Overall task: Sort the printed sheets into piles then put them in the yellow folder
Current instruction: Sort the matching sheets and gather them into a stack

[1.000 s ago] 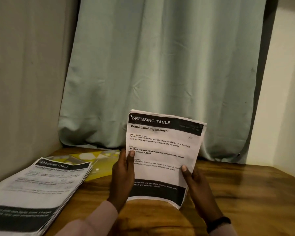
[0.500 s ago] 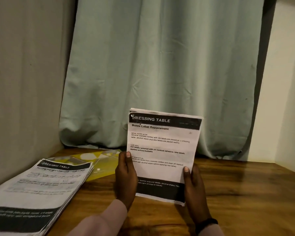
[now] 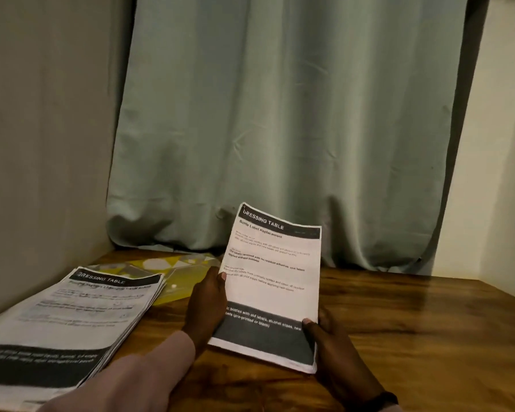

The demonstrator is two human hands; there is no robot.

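Note:
I hold a small stack of printed sheets point(image 3: 275, 272), headed "DRESSING TABLE, Bottle Label Replacement", tilted back over the wooden table point(image 3: 414, 328). My left hand point(image 3: 207, 304) grips its left edge with the thumb on the front. At the lower right corner my right hand point(image 3: 336, 349) grips the stack, thumb on the dark bottom band. A thicker pile of printed sheets point(image 3: 69, 322) lies flat at the left. The yellow folder point(image 3: 176, 278) lies behind that pile, partly covered by it and by my left hand.
A pale green curtain point(image 3: 280, 129) hangs down to the table's back edge. A grey wall point(image 3: 42, 144) closes the left side and a cream wall point(image 3: 503, 173) the right. Bare wood shows to the right of my hands.
The held stack has dropped lower and tipped back toward the table, its top leaning right. My right hand slid down to the lower right corner.

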